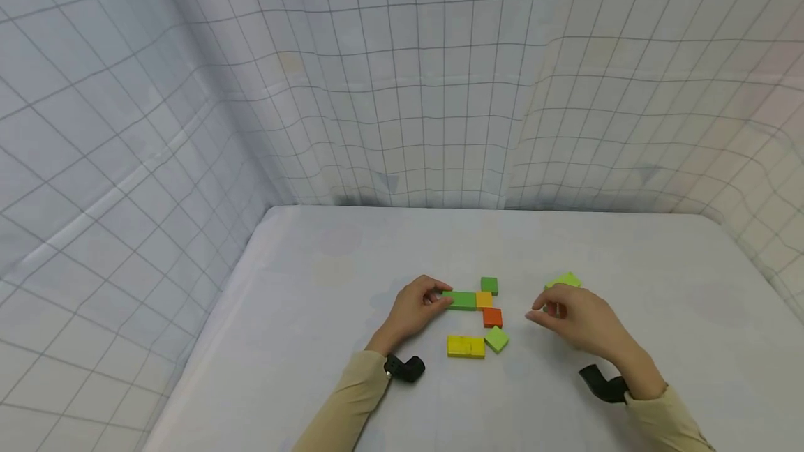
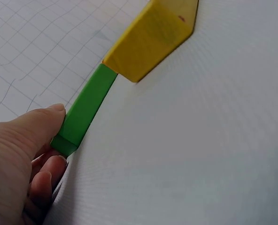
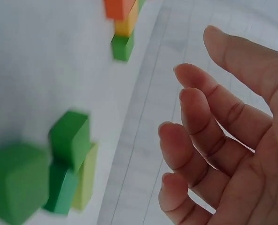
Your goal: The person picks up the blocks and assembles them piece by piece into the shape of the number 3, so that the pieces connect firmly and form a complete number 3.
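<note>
Green bar (image 1: 463, 300), left hand (image 1: 412, 307) pinching its end, right hand (image 1: 583, 318) loosely curled

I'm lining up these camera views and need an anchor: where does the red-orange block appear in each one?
Head: the red-orange block lies in the lower half, right of centre.
Left wrist: not in this picture.
Right wrist: at the top edge, left of centre, partly cut off.
Shared landmark: the gridded cloth shows in all three.
</note>
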Motion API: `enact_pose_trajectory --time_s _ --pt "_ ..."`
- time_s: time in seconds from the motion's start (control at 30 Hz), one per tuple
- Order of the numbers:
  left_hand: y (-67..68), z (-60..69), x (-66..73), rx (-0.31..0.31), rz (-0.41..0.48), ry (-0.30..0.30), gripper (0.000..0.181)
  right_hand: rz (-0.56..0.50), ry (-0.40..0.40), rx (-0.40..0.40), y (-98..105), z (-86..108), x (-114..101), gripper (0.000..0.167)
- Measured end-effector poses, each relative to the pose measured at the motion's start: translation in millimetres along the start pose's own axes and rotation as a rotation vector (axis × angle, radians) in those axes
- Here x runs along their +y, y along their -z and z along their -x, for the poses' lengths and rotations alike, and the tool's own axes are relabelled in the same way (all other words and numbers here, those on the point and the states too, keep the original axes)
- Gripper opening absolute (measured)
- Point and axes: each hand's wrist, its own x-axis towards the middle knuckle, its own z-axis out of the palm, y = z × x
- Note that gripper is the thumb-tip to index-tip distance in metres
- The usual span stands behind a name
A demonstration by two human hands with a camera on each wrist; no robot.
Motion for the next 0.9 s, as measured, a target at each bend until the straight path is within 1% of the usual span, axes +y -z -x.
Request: enact_pose_trajectory --time_s 0.1,0.2,0.3,0.43,0.5,0.63,0.73,0.77,0.9 --pt "-0.1 0.0 0.0 -0.004 0.001 0.005 0.023 0.007 -0.046 0.000 8 8.4 15 0.012" --pt "0.2 0.1 0.6 -0.006 0.001 0.012 0.023 0.024 -0.104 -0.032 17 15.9 27 0.017" --pt "0.4 0.2 1.2 -0.004 -0.003 0.016 0.023 0.048 -0.163 -0.093 26 22.0 34 0.026" --pt "0.9 0.3 2.3 -0.001 -0.003 0.008 0.023 0.081 -0.244 -0.197 34 28.3 40 0.037" --pt "1.1 0.2 2.4 0.000 -0.006 0.003 0.022 0.089 -0.276 -0.251 36 29.7 42 0.040" --pt "0.7 0.0 2.1 0.001 -0.011 -0.007 0.023 0.067 -0.336 -0.351 35 30.6 44 0.043" --pt "0.2 0.0 1.6 -0.002 -0.016 -0.004 0.023 0.043 -0.360 -0.397 32 30.9 46 0.042" --pt "0.2 0.1 1.5 -0.002 -0.015 -0.002 0.023 0.037 -0.356 -0.405 31 31.1 47 0.041" --pt "0.4 0.8 1.4 -0.005 -0.014 0.005 0.023 -0.014 -0.330 -0.404 28 32.6 50 0.037"
